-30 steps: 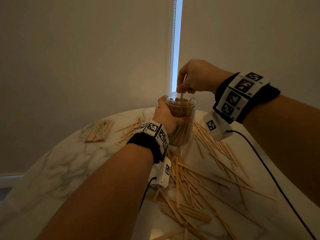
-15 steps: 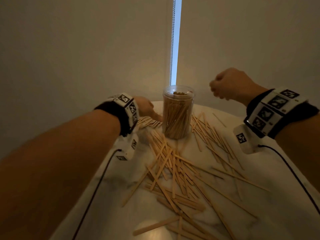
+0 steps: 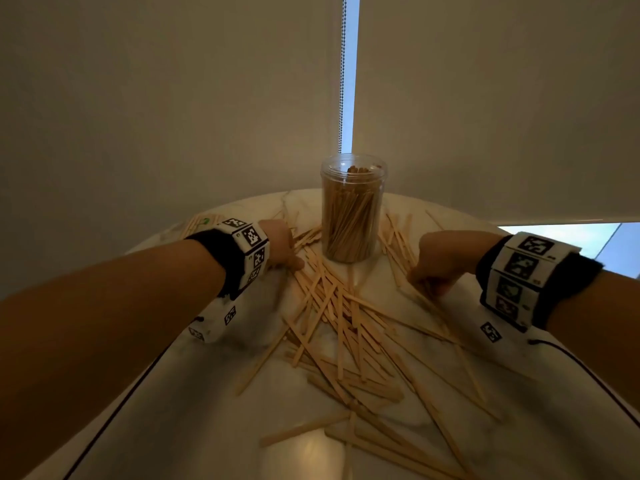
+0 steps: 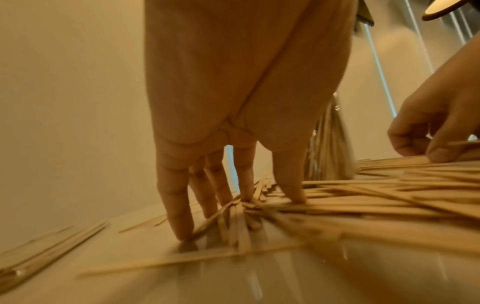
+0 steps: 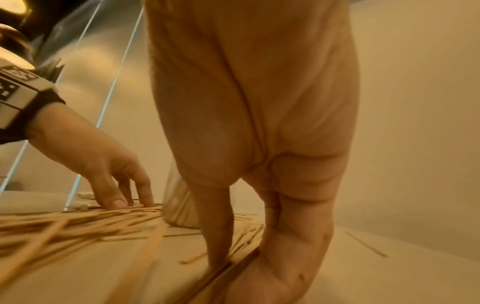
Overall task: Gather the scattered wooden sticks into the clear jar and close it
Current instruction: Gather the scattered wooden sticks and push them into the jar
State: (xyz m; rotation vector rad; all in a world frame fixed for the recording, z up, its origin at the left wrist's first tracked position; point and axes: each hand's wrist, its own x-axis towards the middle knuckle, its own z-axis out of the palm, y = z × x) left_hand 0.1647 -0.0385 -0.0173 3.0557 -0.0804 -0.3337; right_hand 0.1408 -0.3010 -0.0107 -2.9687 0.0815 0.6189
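Note:
The clear jar (image 3: pixel 351 209) stands upright and lidless at the far middle of the marble table (image 3: pixel 194 393), packed with sticks. Loose wooden sticks (image 3: pixel 346 327) lie fanned out in front of it and to both sides. My left hand (image 3: pixel 280 247) is down on the table left of the jar, its straight fingers (image 4: pixel 176 216) and thumb touching a clump of sticks (image 4: pixel 239 222). My right hand (image 3: pixel 429 271) is low on the jar's right, thumb and curled fingers (image 5: pixel 285 257) pinching a few sticks (image 5: pixel 228 265) off the tabletop. No lid is in view.
A wrapped bundle of sticks (image 3: pixel 199 221) lies at the table's far left edge. A blind's bead chain (image 3: pixel 343 74) hangs behind the jar. The round table's rim curves close behind the jar. Black cables trail from both wrist units across the near tabletop.
My left hand let go of the jar and dropped to the sticks on its left. My right hand left the jar's mouth and came down to the sticks on its right.

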